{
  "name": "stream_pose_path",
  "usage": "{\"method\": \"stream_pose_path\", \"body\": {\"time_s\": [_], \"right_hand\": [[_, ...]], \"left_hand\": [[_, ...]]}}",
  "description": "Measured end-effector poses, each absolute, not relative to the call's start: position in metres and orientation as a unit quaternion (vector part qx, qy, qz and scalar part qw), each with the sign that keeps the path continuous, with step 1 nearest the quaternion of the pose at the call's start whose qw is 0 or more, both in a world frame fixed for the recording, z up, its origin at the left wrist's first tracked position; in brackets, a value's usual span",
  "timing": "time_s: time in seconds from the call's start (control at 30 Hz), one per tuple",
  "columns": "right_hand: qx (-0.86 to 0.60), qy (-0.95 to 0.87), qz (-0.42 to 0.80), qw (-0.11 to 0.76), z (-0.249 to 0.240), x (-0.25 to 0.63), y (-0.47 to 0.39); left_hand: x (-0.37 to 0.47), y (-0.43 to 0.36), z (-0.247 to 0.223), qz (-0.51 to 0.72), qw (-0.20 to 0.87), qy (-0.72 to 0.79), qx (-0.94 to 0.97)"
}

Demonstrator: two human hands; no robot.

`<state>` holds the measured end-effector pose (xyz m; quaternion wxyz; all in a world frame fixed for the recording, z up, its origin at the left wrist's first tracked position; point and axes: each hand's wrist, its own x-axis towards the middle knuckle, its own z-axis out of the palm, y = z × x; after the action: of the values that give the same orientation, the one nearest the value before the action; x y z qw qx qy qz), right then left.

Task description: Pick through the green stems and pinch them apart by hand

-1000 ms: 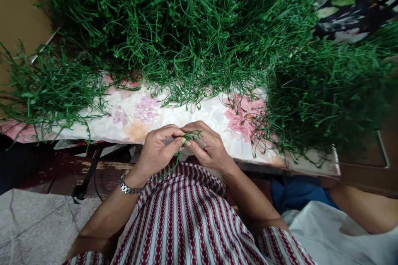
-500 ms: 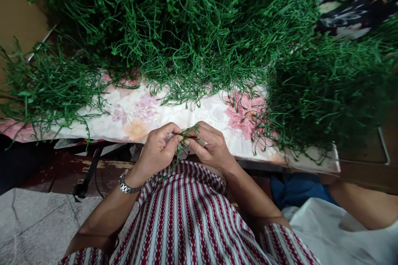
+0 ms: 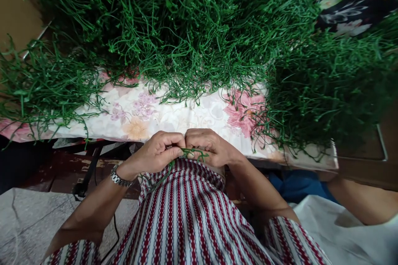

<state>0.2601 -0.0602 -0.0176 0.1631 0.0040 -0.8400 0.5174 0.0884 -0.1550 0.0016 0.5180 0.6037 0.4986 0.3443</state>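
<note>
My left hand (image 3: 160, 152) and my right hand (image 3: 209, 147) meet knuckle to knuckle at the table's front edge, just above my lap. Thin green stems (image 3: 194, 153) run between them, pinched by thumb and curled fingers on each side. A longer stem (image 3: 168, 172) hangs below my left hand over the striped red and white clothing. Beyond the hands, a large heap of green stems (image 3: 186, 20) covers the back of the floral cloth (image 3: 177, 118).
Smaller piles of stems lie at the left (image 3: 49, 87) and right (image 3: 323, 95). A black floral bag (image 3: 348, 8) is at the back right. Another person's arm or leg (image 3: 363, 201) shows at the lower right, near blue cloth (image 3: 298, 188).
Both hands have come down slightly towards my lap, and their knuckles now touch. The fingers have curled more tightly round the stems, and my left forearm has shifted left.
</note>
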Motion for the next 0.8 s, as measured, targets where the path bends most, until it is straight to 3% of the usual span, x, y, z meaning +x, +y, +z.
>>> {"method": "stream_pose_path", "body": {"time_s": [0.5, 0.6, 0.73, 0.8], "right_hand": [[0.076, -0.79, 0.603, 0.082, -0.017, 0.262, -0.056], [0.066, -0.777, 0.617, 0.104, -0.014, 0.263, -0.054], [-0.07, -0.746, 0.631, 0.201, -0.011, 0.261, -0.054], [-0.114, -0.702, 0.674, 0.198, -0.014, 0.256, -0.062]], "left_hand": [[0.082, -0.158, -0.002, 0.372, 0.667, 0.425, 0.486], [0.078, -0.157, -0.001, 0.418, 0.633, 0.45, 0.471], [0.08, -0.152, -0.003, 0.437, 0.543, 0.504, 0.51], [0.085, -0.151, -0.006, 0.447, 0.506, 0.525, 0.518]]}}
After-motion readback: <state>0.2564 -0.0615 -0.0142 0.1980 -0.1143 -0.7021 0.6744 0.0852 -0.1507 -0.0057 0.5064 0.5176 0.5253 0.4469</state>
